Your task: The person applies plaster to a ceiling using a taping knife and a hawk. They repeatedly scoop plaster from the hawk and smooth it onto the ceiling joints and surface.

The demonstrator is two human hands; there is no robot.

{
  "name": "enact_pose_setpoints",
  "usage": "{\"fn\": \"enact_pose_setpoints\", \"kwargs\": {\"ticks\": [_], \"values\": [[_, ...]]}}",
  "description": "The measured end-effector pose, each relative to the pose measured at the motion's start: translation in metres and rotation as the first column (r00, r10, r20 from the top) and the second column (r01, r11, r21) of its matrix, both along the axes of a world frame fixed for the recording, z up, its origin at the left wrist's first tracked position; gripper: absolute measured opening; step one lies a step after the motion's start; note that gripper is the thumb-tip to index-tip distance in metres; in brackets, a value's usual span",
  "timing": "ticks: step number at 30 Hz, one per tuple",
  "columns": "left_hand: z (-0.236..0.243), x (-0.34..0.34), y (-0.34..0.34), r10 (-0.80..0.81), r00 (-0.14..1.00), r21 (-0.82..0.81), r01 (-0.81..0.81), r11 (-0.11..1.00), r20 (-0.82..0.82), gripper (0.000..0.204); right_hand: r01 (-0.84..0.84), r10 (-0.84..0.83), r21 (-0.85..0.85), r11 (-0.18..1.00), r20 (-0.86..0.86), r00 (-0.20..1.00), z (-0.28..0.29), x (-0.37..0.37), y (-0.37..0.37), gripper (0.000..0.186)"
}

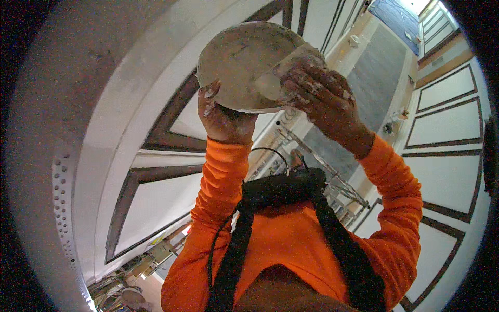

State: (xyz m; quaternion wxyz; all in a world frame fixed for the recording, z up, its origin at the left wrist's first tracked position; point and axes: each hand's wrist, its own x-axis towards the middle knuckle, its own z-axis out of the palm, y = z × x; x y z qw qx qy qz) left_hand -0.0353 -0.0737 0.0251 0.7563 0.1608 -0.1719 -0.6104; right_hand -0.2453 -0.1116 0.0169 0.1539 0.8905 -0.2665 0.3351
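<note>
A round, plaster-smeared disc or shallow bowl (234,57), grey-beige with a pale rim, is held up in front of me. My left hand (223,114) grips it from below at its near left edge, thumb over the rim. My right hand (322,96) lies over its right side, fingers closed round a flat, pale scraper-like blade (267,86) that rests against the disc's face. The fingers hide much of that tool, so its handle cannot be made out. White plaster marks both hands.
Curved white moulding (109,119) and a perforated strip (62,208) run along the left. Dark-framed wall panels (447,125) line both sides. Below are a metal scaffold frame (343,184), grey floor covering (379,73), a blue sheet (395,21) and clutter (130,275) at lower left.
</note>
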Motion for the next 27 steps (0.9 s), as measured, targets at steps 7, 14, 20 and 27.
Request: {"fn": "enact_pose_setpoints", "kwargs": {"ticks": [7,14,20,27], "values": [[-0.016,-0.006,0.017,-0.065,0.998,0.051,0.065,0.997,-0.002,0.07,0.02,0.006,0.106,0.994,-0.241,0.97,0.013,-0.063,0.0,0.038],[-0.027,-0.003,0.011,-0.13,0.984,0.101,0.143,0.985,-0.12,0.064,0.118,-0.2,-0.186,0.976,-0.528,0.826,0.086,-0.088,-0.029,0.039],[-0.035,-0.032,-0.013,-0.137,0.987,0.019,0.139,0.99,-0.078,0.062,0.415,-0.192,0.005,0.91,-0.881,0.432,0.107,-0.011,-0.063,0.034],[-0.049,-0.044,-0.04,-0.211,0.97,0.061,0.22,0.974,-0.118,0.051,0.305,0.242,0.256,0.917,-0.967,0.084,0.058,0.035,-0.115,0.025]]}}
